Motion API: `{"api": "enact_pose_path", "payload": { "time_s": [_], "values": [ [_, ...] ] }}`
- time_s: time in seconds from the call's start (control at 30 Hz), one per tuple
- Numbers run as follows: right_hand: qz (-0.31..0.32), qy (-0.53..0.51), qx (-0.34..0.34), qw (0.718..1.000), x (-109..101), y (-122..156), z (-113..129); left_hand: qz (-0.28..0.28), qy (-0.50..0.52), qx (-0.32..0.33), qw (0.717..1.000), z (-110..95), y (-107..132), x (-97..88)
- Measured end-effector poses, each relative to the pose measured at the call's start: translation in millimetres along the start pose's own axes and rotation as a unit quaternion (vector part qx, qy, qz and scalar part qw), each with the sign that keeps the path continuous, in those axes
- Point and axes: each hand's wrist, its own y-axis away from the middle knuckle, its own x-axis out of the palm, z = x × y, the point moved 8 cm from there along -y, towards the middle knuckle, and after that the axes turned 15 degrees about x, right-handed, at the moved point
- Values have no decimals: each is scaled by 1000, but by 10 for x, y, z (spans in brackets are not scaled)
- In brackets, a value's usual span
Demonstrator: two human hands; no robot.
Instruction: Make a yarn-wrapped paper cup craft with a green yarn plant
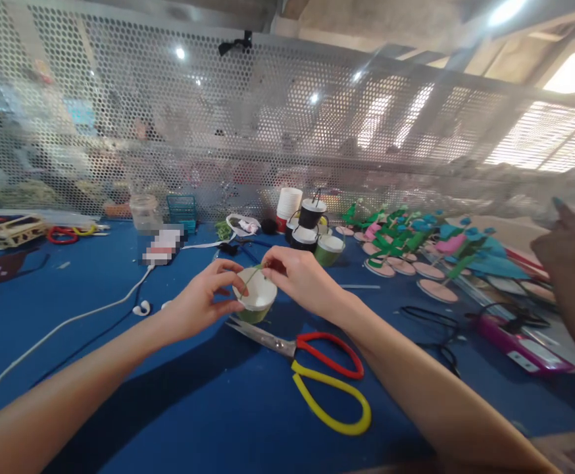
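Note:
A small paper cup (252, 315), green outside and white inside, stands upright on the blue table between my hands. A thin green cord (250, 276) runs across its mouth. My left hand (208, 297) is at the cup's left side, thumb and fingers closed at the rim by the cord's left end. At the far right of the rim, my right hand (300, 280) pinches the cord's other end; its fingertips are partly hidden. Just in front of the cup lie large scissors (287, 347) with one red and one yellow handle, blades pointing toward the cup.
Black and green cups with cord handles (329, 249) and a white cup stack (289, 203) stand behind. Green and pink craft pieces on round bases (400, 253) fill the right, near a purple power strip (524, 345). Another person's hand (564, 240) is far right. A phone (163, 247) with white cable lies left.

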Motion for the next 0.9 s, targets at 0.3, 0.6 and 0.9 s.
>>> {"api": "enact_pose_path", "payload": {
  "time_s": [0.3,0.6,0.9],
  "values": [
    [42,-50,17,998,95,376,33,13,-46,-22,999,-301,310,160],
    [54,-67,35,996,150,452,-6,18,-37,-6,999,-320,370,222],
    [70,-69,27,995,160,456,-26,27,-40,-4,999,-328,391,246]
  ]
}}
